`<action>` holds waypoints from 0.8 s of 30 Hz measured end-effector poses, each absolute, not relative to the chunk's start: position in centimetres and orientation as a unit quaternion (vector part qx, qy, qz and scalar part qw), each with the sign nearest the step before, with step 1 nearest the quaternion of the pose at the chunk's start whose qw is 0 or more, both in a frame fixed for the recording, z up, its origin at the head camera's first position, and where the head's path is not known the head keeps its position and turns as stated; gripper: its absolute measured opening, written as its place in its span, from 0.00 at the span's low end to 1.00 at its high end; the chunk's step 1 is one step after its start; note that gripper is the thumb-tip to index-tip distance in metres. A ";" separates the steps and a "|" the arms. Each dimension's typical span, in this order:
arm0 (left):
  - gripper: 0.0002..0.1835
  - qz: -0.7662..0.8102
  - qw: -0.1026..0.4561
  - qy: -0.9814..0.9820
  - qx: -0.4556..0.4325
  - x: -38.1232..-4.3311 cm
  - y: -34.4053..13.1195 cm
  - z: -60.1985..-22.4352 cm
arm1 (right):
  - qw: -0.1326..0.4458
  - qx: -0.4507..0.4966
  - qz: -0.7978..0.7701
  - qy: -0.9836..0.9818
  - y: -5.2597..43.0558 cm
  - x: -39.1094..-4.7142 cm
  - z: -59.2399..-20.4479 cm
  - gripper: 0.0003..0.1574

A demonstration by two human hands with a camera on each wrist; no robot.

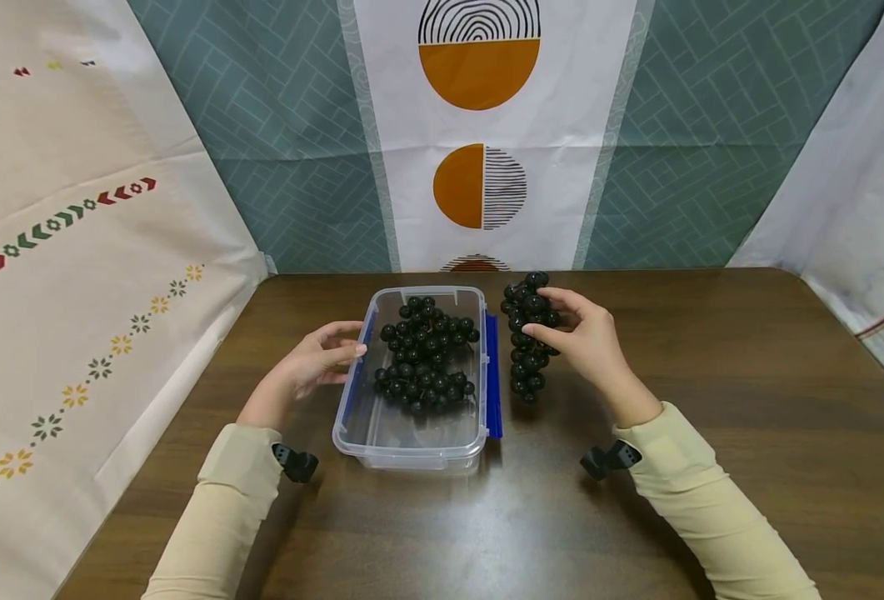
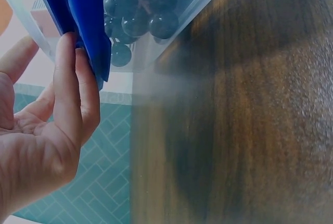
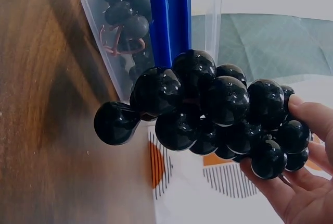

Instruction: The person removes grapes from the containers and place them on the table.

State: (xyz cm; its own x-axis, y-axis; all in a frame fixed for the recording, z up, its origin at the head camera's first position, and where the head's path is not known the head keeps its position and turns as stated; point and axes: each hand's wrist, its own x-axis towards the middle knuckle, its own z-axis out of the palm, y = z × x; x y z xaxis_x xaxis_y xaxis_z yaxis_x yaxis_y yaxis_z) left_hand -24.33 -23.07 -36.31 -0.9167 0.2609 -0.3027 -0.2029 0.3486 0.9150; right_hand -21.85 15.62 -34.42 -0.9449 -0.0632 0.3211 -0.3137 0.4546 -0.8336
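A clear plastic food container [image 1: 412, 442] with blue side flaps stands lidless on the table. Two bunches of black grapes [image 1: 424, 385] lie inside it. At its left rim my left hand [image 1: 322, 358] pinches the wall, thumb at the top edge; in the left wrist view its fingers touch the blue flap [image 2: 86, 21]. To the right of the container, my right hand [image 1: 580, 333] grips another bunch of black grapes [image 1: 529, 358] between thumb and fingers. That bunch hangs lengthwise near the right flap [image 3: 170, 21], seen close up in the right wrist view.
The brown wooden table [image 1: 711, 400] reaches back to a patterned cloth [image 1: 322, 167] hanging behind it. A cream cloth [image 1: 112, 275] hangs along the left side, and a white one [image 1: 854, 192] on the right.
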 end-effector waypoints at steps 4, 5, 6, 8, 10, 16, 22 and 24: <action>0.35 0.568 0.202 0.797 0.017 -24.3 -23.1 -36.3 | 0.124 0.111 0.514 -0.842 15.3 -22.1 -34.6 0.33; 0.34 0.567 0.201 0.798 0.016 -24.3 -23.1 -36.3 | 0.123 0.112 0.514 -0.841 15.2 -22.2 -34.7 0.33; 0.35 0.566 0.200 0.800 0.017 -24.2 -23.2 -36.4 | 0.121 0.113 0.514 -0.841 15.1 -22.3 -34.8 0.33; 0.34 0.567 0.199 0.800 0.014 -24.2 -23.2 -36.4 | 0.118 0.114 0.517 -0.840 14.9 -22.5 -35.0 0.33; 0.34 0.567 0.198 0.800 0.012 -24.1 -23.3 -36.5 | 0.116 0.113 0.519 -0.839 14.8 -22.6 -35.2 0.34; 0.34 0.568 0.196 0.799 0.011 -24.2 -23.2 -36.5 | 0.124 0.108 0.521 -0.837 14.8 -22.8 -35.8 0.33; 0.34 0.566 0.196 0.801 0.018 -24.3 -23.1 -36.5 | 0.120 0.106 0.518 -0.840 14.9 -22.9 -36.1 0.34; 0.35 0.564 0.196 0.802 0.021 -24.3 -23.1 -36.6 | 0.118 0.106 0.516 -0.841 15.0 -23.0 -36.2 0.34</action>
